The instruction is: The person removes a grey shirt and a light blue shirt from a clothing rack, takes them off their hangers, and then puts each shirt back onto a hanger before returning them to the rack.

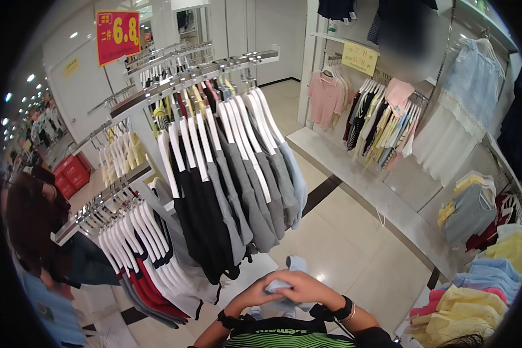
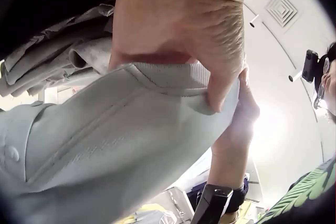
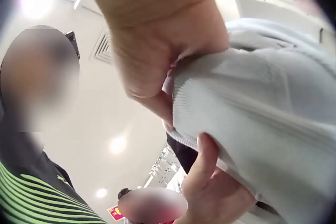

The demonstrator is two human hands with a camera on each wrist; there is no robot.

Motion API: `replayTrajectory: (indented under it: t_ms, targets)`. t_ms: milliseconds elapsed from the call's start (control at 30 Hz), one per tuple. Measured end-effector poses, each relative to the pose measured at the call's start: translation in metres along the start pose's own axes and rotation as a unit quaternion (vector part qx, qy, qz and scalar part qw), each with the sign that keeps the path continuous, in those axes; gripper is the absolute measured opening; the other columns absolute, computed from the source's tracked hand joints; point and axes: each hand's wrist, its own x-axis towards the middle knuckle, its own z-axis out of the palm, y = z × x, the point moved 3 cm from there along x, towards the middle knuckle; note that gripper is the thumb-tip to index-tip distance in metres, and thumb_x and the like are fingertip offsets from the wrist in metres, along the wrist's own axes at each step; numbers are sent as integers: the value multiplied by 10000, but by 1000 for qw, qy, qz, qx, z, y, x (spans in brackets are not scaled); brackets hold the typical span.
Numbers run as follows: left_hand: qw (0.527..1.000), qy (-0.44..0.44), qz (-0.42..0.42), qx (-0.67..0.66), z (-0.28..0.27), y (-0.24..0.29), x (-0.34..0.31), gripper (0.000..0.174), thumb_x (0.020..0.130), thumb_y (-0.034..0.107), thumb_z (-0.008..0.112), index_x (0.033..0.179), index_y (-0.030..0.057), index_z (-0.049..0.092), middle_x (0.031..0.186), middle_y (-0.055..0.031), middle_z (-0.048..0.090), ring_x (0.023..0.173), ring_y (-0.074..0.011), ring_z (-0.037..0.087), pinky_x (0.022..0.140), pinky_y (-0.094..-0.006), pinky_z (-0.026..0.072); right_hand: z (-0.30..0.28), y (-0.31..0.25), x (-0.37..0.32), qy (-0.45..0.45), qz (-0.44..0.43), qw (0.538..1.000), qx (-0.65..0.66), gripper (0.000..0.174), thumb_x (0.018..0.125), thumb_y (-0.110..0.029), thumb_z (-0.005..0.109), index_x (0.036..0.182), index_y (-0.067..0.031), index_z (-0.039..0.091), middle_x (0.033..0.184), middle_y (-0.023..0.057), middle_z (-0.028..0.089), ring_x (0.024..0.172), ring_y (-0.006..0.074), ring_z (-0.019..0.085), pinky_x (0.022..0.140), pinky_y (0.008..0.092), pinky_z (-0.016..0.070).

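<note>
A pale blue-grey garment (image 1: 296,264) is bunched between both hands in front of the body. My left hand (image 1: 252,294) grips its ribbed band. In the left wrist view, that hand's thumb lies over the band, and the garment's cloth (image 2: 121,134) shows a seam and a snap button. Close against it, my right hand (image 1: 313,290) holds the same band from the other side. The right wrist view shows the right-hand fingers curled at the ribbed edge of the cloth (image 3: 247,103), with the left thumb pressing the cloth below.
Just ahead stands a metal rack (image 1: 197,72) of black and grey garments on white hangers. Lower left, more shirts (image 1: 151,255) hang. Folded yellow and blue clothes (image 1: 493,272) lie at right, below a white dress (image 1: 452,127). A person (image 1: 35,214) stands at far left.
</note>
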Motion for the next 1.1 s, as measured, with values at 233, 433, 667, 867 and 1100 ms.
replayTrajectory:
  t_ms: [233, 433, 667, 867, 1100]
  targets:
    - [982, -34, -8, 188, -6, 0, -10, 362, 781, 249, 637, 1062, 34, 564, 1030, -120, 570, 1033, -244, 498, 958, -339, 336, -22, -50, -8, -50, -56, 990, -120, 375, 770, -62, 589, 1136, -120, 531, 972, 81, 612, 777, 290, 587, 681, 311, 465]
    - [992, 67, -105, 36, -18, -32, -43, 226, 784, 194, 640, 908, 8, 606, 890, -45, 621, 881, -160, 544, 804, -282, 408, -64, -62, -24, 108, -98, 988, -51, 260, 784, -38, 593, 1043, -45, 572, 965, 91, 623, 826, 216, 608, 733, 273, 458]
    - [943, 323, -59, 54, -67, 39, -73, 164, 735, -24, 491, 865, -5, 589, 744, -76, 601, 665, -97, 547, 595, -231, 417, -70, -21, -26, 88, 49, 991, -87, 222, 810, -75, 573, 1031, -61, 574, 934, 79, 623, 791, 189, 592, 708, 269, 452]
    - [902, 359, -12, 239, -87, 78, -76, 249, 626, -10, 517, 853, 20, 615, 700, -125, 586, 621, -232, 595, 568, -281, 451, -81, 2, -21, 140, 17, 981, -130, 281, 801, -67, 556, 1081, -62, 535, 893, 64, 598, 780, 146, 551, 698, 246, 430]
    - [913, 338, -19, 228, -104, 89, -93, 228, 607, 13, 467, 786, 21, 607, 693, -125, 533, 698, -316, 557, 592, -338, 441, -75, -12, -10, 10, 100, 986, -135, 297, 810, -86, 570, 1102, -58, 530, 944, 58, 583, 848, 143, 539, 722, 262, 429]
